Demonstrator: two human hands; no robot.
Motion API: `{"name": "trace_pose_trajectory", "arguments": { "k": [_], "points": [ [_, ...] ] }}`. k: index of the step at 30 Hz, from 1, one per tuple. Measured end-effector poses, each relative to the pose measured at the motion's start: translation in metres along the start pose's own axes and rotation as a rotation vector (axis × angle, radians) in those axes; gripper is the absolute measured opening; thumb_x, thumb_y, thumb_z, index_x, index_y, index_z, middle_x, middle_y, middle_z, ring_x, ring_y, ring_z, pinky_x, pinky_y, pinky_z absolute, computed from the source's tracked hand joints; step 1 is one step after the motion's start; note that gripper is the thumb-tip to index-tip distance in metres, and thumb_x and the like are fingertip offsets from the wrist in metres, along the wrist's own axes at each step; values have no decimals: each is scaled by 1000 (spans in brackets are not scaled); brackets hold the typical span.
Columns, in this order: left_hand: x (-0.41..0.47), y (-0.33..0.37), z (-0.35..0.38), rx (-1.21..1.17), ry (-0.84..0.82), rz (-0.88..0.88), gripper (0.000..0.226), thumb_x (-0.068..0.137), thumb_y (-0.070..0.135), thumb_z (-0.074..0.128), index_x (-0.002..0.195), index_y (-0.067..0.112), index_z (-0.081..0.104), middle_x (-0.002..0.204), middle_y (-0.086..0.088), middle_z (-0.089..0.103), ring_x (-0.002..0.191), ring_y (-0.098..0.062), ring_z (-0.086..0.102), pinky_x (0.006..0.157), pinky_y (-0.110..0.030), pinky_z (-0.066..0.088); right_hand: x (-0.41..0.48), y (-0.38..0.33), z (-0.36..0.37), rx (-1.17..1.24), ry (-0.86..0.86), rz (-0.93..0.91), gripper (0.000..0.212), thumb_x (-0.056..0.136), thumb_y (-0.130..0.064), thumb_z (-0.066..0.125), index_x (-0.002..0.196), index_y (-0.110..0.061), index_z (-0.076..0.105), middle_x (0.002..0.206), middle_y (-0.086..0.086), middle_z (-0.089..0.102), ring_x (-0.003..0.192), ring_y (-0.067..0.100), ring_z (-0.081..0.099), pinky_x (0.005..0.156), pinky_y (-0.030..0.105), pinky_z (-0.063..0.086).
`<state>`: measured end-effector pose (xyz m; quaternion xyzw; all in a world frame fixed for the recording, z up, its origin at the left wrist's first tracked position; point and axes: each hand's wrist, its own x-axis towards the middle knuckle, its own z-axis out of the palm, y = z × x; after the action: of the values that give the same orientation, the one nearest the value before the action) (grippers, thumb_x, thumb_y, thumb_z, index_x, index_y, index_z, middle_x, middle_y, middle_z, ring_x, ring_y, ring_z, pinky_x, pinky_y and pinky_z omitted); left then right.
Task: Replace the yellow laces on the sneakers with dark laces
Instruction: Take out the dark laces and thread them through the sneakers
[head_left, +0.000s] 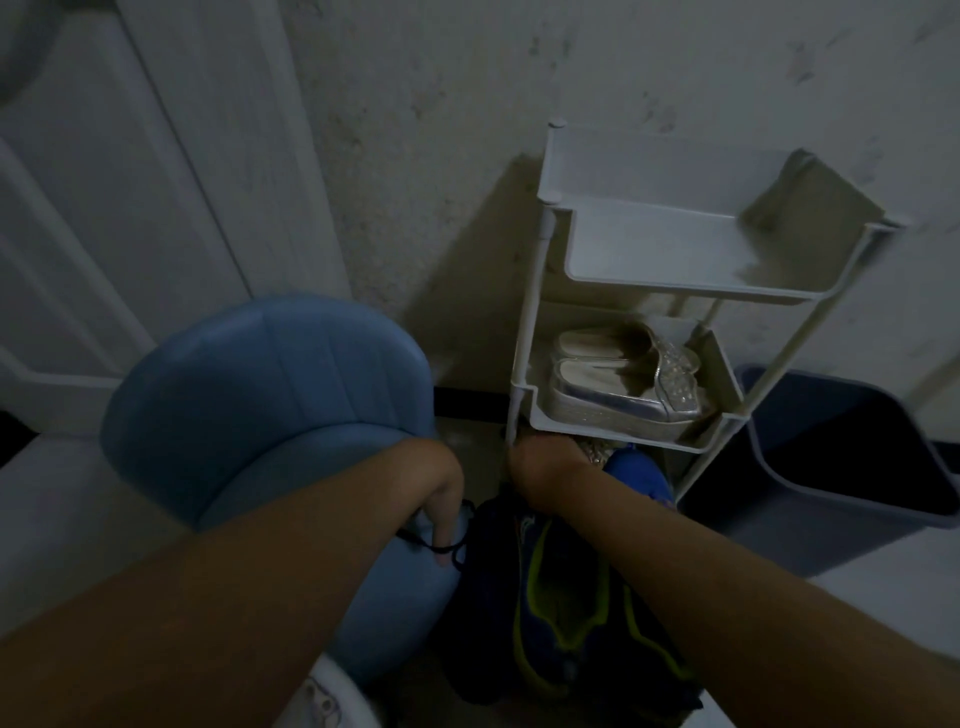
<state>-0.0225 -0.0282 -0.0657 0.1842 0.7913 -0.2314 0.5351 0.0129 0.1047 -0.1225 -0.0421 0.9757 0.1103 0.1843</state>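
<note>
Hands reach down into a dim corner. The left hand (439, 512) rests at the right edge of the blue chair (270, 405) seat, its downturned fingers pinching a dark lace (447, 544) that loops around them. That cord looks light and limp, so it will likely sag and snag; I would grip it near a stiff tip for threading. Just beside the chair, on the floor between it and the rack, lie the sneakers (561, 608), dark blue with yellow-green lines; it is too dim to say whether those are laces or trim. They seem soft and light, best held by the heel or the eyelet sides. The right hand (545, 465) reaches under the rack's (524, 338) lower tray, fingers hidden, so I cannot tell whether it grips anything. The middle tray holds a pair of silver shoes (623, 384), side by side. At far right a dark bin (831, 530) stands on the floor; its contents are lost in shadow.
</note>
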Motion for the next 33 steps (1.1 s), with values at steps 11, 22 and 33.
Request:
{"name": "trace_pose_trajectory", "arguments": {
  "k": [11, 22, 33],
  "points": [
    [26, 11, -11, -631, 216, 351, 17, 98, 25, 54, 104, 10, 59, 87, 0, 64, 74, -13, 60, 70, -27, 52, -26, 22, -17, 1248, 127, 94, 10, 91, -2, 54, 89, -11, 59, 79, 10, 66, 65, 15, 60, 57, 22, 47],
    [0, 28, -24, -1357, 343, 716, 15, 95, 5, 47, 93, 12, 60, 106, -11, 66, 107, -25, 66, 91, -33, 54, -61, 43, -45, 1787, 278, 127, 14, 97, 3, 47, 94, -11, 45, 59, 0, 63, 34, 6, 43, 34, 17, 30],
    [-2, 39, -20, -939, 653, 686, 17, 88, 24, 70, 85, 8, 76, 78, -2, 74, 64, -9, 65, 51, -18, 41, -69, 63, -58, 1871, 406, 130, 16, 97, -2, 46, 110, -10, 50, 89, 9, 70, 39, 14, 38, 39, 20, 27]
  ]
}}
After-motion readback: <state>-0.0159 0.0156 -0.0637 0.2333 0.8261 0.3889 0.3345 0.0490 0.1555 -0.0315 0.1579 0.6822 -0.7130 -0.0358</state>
